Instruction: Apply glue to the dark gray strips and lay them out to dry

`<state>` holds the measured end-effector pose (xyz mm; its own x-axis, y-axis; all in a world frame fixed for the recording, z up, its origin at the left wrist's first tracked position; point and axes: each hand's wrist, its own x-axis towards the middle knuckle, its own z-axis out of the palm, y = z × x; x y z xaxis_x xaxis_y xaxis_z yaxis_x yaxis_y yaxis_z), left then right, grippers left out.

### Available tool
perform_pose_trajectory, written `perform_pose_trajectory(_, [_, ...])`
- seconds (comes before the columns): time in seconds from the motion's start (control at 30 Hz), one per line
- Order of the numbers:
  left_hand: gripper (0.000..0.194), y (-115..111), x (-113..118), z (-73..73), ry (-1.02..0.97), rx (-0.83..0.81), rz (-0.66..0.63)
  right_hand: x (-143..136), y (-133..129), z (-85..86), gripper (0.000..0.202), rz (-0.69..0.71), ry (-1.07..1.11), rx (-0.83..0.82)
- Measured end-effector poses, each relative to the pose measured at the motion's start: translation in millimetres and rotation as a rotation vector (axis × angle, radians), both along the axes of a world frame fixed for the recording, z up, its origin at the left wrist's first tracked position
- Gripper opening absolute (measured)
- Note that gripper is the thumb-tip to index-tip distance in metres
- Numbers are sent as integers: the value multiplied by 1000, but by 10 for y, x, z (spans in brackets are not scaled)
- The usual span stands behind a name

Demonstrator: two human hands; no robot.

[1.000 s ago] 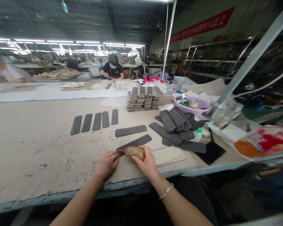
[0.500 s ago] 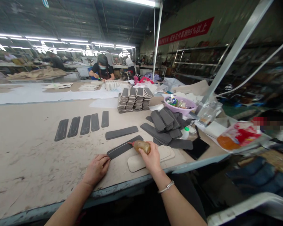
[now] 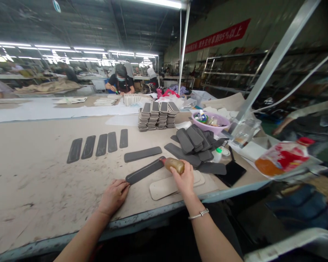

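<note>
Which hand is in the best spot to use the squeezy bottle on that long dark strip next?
Probably the right hand: it already grips the bottle, with the red tip at the strip's far end. The left hand seems to touch the near end.

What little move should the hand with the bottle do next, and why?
Probably curve the bottle's red tip around the far end of the dark strip. The right hand has the tip at that end, a pale line runs along the strip, and some dark pieces to the left show pale looping outlines. The left hand touches the strip's near end.
</note>
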<state>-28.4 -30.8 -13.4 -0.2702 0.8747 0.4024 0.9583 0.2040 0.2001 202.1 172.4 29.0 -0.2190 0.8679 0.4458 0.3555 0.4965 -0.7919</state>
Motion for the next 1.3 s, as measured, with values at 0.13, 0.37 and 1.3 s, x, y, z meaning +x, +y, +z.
perform_pose_trajectory(0.13, [25,-5,32,42,-13,-24,-3,-129,-304,27,41,230,79,-35])
perform_pose_trajectory(0.37, [24,-2,61,81,-30,-36,-3,-356,-699,27,42,442,10,-58])
perform_pose_trajectory(1.3, [22,14,12,29,3,13,-30,261,128,114,39,-52,-111,-35])
